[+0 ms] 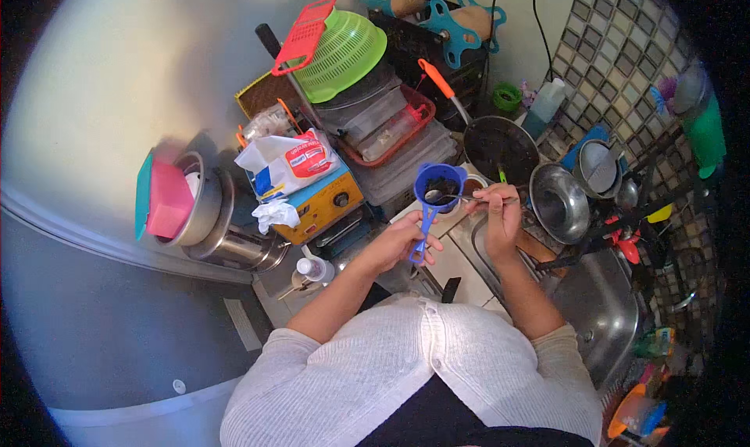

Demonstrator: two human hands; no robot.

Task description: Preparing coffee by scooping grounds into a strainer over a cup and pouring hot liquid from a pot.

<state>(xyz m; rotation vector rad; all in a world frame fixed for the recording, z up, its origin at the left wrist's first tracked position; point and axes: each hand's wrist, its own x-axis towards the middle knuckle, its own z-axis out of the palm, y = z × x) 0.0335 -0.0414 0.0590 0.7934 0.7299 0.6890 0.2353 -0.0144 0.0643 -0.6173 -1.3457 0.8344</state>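
My left hand (404,242) grips the handle of a blue plastic strainer (426,212), whose bowl points away from me. Dark, wet-looking matter (443,187), perhaps coffee or tea grounds, lies inside that bowl. Between the fingers of my right hand (503,215) is a metal spoon (463,198), its tip dipped into the strainer against the dark matter. Partly hidden behind the strainer and spoon, a cup (481,181) with reddish-brown liquid stands on the tiled counter (469,259). Whether the strainer touches a vessel beneath it I cannot tell.
At the right are a steel sink (603,306), a metal bowl (559,204) and a frying pan (501,148). Left of my hands stand a yellow cup-sealer machine (319,206), a white bottle (315,269) and stacked pots (234,236). A green colander (345,54) tops stacked containers behind.
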